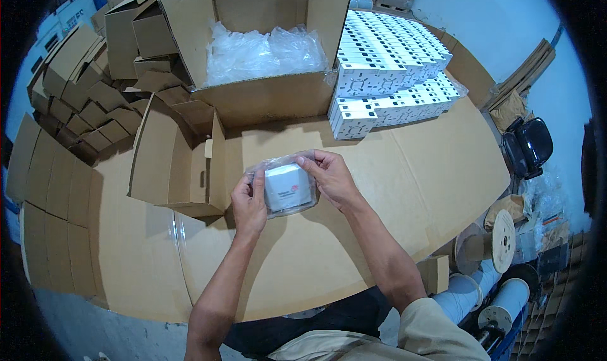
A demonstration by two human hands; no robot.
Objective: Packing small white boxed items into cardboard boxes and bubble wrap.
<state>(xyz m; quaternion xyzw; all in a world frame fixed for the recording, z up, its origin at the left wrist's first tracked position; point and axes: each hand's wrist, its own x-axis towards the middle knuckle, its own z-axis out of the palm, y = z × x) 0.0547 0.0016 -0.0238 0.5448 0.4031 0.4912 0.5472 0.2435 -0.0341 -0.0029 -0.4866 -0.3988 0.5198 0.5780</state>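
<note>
Between my two hands is a small white box in a clear plastic bag (288, 187), raised over the cardboard-covered table. My left hand (249, 203) is closed on the bag's left edge, thumb on top. The fingers of my right hand (330, 176) pinch its upper right corner. Just left of my left hand stands an open brown carton (171, 155), its inside partly visible. Behind the bag, a large open carton (272, 98) holds a heap of clear plastic bags (265, 51).
Stacked rows of small white boxes (392, 64) stand at the back right. Folded brown cartons (82, 95) pile up at the left. The cardboard table top (430, 177) ends in a curved edge at right. Beyond it are cable spools (502, 241) and a black chair (530, 146).
</note>
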